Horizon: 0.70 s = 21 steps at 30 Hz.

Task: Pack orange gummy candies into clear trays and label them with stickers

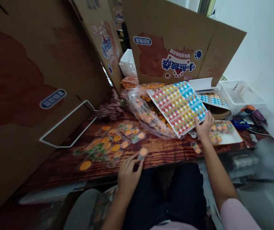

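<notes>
My left hand pinches a small clear plastic pack with an orange round part and some green at its end, just above the table's front edge. My right hand has its thumb and fingers closed on the lower right corner of a sticker sheet printed in red, yellow and blue rows. The sheet leans on a clear plastic bag full of orange pieces. To the left of my left hand lies a loose pile of similar packs. One more pack lies below my right hand.
A white tray holding several packs stands at the right. Behind it are a white plastic basket and a blue tape dispenser. Large cardboard boxes rise at the left and back. The dark wood-grain table ends near my knees.
</notes>
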Available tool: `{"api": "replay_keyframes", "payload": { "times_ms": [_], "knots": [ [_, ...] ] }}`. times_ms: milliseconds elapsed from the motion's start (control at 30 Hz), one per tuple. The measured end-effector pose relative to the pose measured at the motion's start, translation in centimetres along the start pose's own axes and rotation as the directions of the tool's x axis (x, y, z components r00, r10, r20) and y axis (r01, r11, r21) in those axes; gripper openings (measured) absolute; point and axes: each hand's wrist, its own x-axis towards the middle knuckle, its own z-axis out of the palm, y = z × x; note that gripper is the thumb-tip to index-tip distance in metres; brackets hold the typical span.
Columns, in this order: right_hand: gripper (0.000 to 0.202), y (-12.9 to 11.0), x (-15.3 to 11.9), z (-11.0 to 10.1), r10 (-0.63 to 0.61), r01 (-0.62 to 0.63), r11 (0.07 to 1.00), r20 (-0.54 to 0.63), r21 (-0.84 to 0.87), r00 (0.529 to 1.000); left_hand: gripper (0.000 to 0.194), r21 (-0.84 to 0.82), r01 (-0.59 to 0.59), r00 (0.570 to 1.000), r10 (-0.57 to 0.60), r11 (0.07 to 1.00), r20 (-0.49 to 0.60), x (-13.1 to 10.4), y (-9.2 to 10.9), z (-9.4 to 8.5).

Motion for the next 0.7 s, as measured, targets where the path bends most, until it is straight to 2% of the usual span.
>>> {"api": "replay_keyframes", "payload": {
  "times_ms": [33,100,133,200,267,367,433,467,500,533,567,600,633,667,700],
  "knots": [
    [0.069,-0.4,2.9,0.3,0.046,-0.044,0.998,0.036,-0.055,0.998,0.014,-0.003,0.008,1.0,-0.008,1.0,-0.008,0.1,0.3,0.4],
    [0.072,-1.2,7.6,0.8,0.121,-0.096,0.983,0.165,-0.154,0.979,0.013,0.003,0.024,0.999,-0.024,1.0,-0.022,0.4,1.1,1.0],
    [0.066,-1.7,9.1,0.8,0.136,-0.096,0.978,0.219,-0.183,0.966,0.013,0.007,0.031,0.999,-0.031,0.999,-0.02,0.4,1.5,1.3],
    [0.045,-2.9,10.5,0.1,0.119,-0.064,0.978,0.276,-0.2,0.954,0.013,0.013,0.043,0.999,-0.042,0.999,-0.002,0.5,2.1,1.6],
    [0.027,-4.2,9.7,-1.5,0.055,-0.028,0.994,0.267,-0.104,0.962,0.014,0.015,0.063,0.998,-0.063,0.998,0.019,0.6,2.6,1.7],
    [0.024,-5.5,5.8,-5.5,-0.031,-0.017,0.973,0.202,0.231,0.979,0.016,-0.052,0.132,0.991,-0.132,0.99,0.007,0.8,3.5,1.7],
    [0.029,-5.4,2.1,-8.5,-0.031,-0.057,0.896,0.19,0.44,0.981,0.017,-0.21,0.225,0.972,-0.234,0.951,-0.017,1.6,4.6,1.7],
    [0.031,-4.9,0.1,-10.0,0.004,-0.107,0.843,0.193,0.528,0.981,0.02,-0.338,0.287,0.952,-0.306,0.896,0.0,2.3,5.4,1.7],
    [0.033,-4.3,-2.1,-11.2,0.063,-0.164,0.782,0.186,0.601,0.98,0.026,-0.49,0.351,0.926,-0.375,0.798,0.053,3.3,6.2,1.7],
    [0.036,-3.6,-4.3,-12.4,0.138,-0.212,0.709,0.162,0.673,0.977,0.035,-0.645,0.408,0.896,-0.42,0.646,0.146,4.5,7.1,1.6],
    [0.037,-2.7,-6.5,-13.3,0.211,-0.253,0.642,0.151,0.724,0.966,0.047,-0.764,0.467,0.862,-0.421,0.445,0.282,6.0,7.9,1.5],
    [0.035,-1.8,-8.8,-14.0,0.275,-0.288,0.582,0.149,0.76,0.95,0.061,-0.836,0.5,0.84,-0.363,0.227,0.404,7.6,8.8,1.3],
    [0.032,-0.9,-11.1,-14.5,0.308,-0.315,0.547,0.163,0.776,0.937,0.074,-0.848,0.528,0.825,-0.258,0.038,0.502,9.3,9.5,1.0],
    [0.027,-0.1,-13.5,-14.8,0.303,-0.336,0.546,0.193,0.768,0.933,0.079,-0.817,0.568,0.802,-0.157,-0.1,0.577,10.9,10.2,0.6],
    [0.022,0.5,-15.8,-15.0,0.267,-0.354,0.577,0.239,0.736,0.934,0.075,-0.776,0.603,0.777,-0.085,-0.185,0.624,12.3,10.7,0.2]
  ]
}}
